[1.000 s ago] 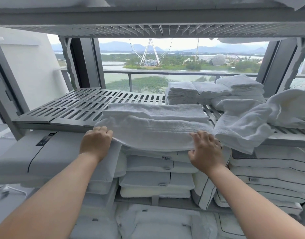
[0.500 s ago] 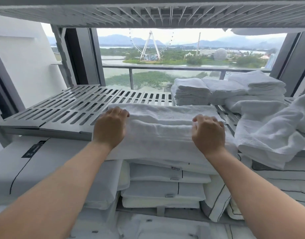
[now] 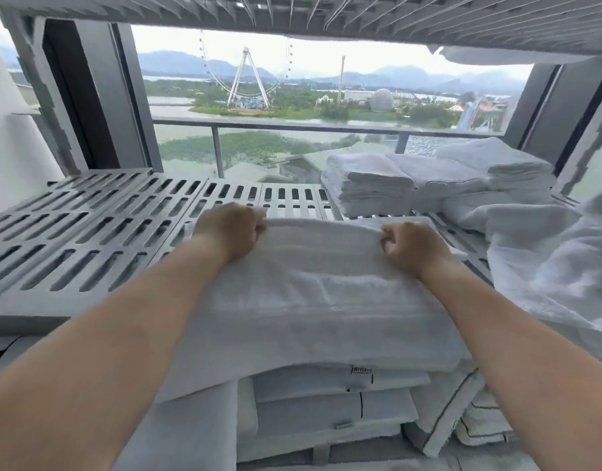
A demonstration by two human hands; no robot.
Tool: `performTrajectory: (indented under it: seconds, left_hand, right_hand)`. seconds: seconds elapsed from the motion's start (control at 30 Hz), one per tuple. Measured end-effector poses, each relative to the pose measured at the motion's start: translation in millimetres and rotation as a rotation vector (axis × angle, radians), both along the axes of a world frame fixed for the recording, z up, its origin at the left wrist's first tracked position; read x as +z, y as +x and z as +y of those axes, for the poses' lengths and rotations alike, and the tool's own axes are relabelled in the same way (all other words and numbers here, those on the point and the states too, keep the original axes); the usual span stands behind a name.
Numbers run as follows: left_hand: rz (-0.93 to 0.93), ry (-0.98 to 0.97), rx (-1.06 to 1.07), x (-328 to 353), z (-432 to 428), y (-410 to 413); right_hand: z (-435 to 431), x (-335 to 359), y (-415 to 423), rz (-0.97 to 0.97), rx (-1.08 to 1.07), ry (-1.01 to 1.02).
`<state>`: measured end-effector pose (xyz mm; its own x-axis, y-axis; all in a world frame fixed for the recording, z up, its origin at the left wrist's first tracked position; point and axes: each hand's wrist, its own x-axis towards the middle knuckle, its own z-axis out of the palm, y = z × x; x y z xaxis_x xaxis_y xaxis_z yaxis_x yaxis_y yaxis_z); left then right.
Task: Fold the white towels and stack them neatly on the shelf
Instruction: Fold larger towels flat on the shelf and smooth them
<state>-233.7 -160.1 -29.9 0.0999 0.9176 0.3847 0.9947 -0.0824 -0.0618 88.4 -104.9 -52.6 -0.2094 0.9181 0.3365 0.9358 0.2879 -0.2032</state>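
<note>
A white towel lies across the front edge of the grey slatted shelf, its near part hanging over the edge. My left hand grips the towel's far edge on the left. My right hand pinches the same far edge on the right, and the edge is lifted slightly off the shelf. Folded white towels sit stacked at the back right of the shelf. A loose, unfolded white towel is heaped on the right.
An upper slatted shelf hangs close overhead. Below the working shelf, folded pillows are stacked. Behind the shelf is a window with a balcony rail. The left half of the shelf is bare slats.
Both hands slid from the towel's near edge over its top to the far edge and closed on it. The camera moved closer and tilted up.
</note>
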Motion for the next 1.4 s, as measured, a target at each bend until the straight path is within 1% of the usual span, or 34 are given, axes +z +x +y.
performTrajectory:
  seconds: [0.13, 0.2, 0.3, 0.37, 0.43, 0.5, 0.53, 0.6, 0.67, 0.7, 0.73, 0.8, 0.9, 0.97, 1.03, 1.13, 1.17, 1.23, 1.3, 1.33, 1.4]
  left_hand:
    - [-0.019, 0.239, 0.030, 4, 11, 1]
    - [-0.032, 0.258, 0.040, 9, 17, 7]
    - [-0.117, 0.169, 0.007, 14, 29, 11]
    - [-0.172, 0.063, -0.035, 16, 32, 9]
    - [-0.092, -0.047, -0.036, 20, 33, 2]
    - [0.058, -0.062, 0.023, 22, 37, -4]
    - [0.095, -0.025, 0.050, 23, 41, -6]
    - [0.075, 0.109, 0.071, 24, 46, -3]
    - [0.019, 0.220, 0.062, 23, 51, 2]
    - [-0.003, 0.234, 0.061, 22, 52, 3]
    - [-0.018, 0.223, 0.067, 20, 53, 1]
    - [-0.045, 0.140, 0.093, 16, 53, -7]
    - [-0.077, -0.085, 0.110, 13, 46, -22]
    - [-0.048, -0.175, 0.121, 14, 38, -33]
    - [0.009, -0.163, 0.144, 16, 29, -44]
    - [0.148, -0.071, 0.183, 13, 19, -51]
    - [0.168, -0.065, 0.190, 10, 17, -50]
    - [0.137, -0.109, 0.196, 4, 15, -45]
    - [0.099, -0.157, 0.183, 0, 13, -43]
    - [0.104, -0.173, 0.162, -1, 13, -43]
    - [0.144, -0.197, 0.123, -2, 11, -42]
  right_hand:
    - [17, 2, 0, 0.088, -0.056, 0.171]
    - [25, 3, 1, 0.082, -0.036, 0.147]
    - [33, 2, 1, 0.040, 0.023, 0.074]
    - [38, 3, 5, 0.078, 0.022, 0.118]
    - [44, 5, 11, 0.064, 0.074, 0.175]
    - [48, 11, 14, -0.040, 0.139, 0.170]
    - [51, 13, 14, -0.088, 0.145, 0.172]
    - [60, 14, 13, -0.123, 0.137, 0.207]
    - [67, 14, 12, -0.072, 0.108, 0.274]
    - [69, 14, 11, -0.027, 0.094, 0.309]
    - [69, 13, 10, 0.013, 0.087, 0.335]
    - [68, 8, 8, 0.051, 0.093, 0.363]
    - [65, -3, 8, 0.016, 0.092, 0.352]
    - [64, -5, 10, -0.006, 0.075, 0.329]
    - [64, -5, 10, -0.008, 0.072, 0.309]
    - [63, -4, 8, -0.031, 0.061, 0.293]
    - [62, -4, 8, -0.036, 0.059, 0.283]
    - [58, -6, 9, -0.090, 0.053, 0.230]
    - [53, -9, 10, -0.194, 0.053, 0.192]
    - [51, -11, 10, -0.211, 0.052, 0.195]
    - [47, -15, 11, -0.174, 0.053, 0.235]
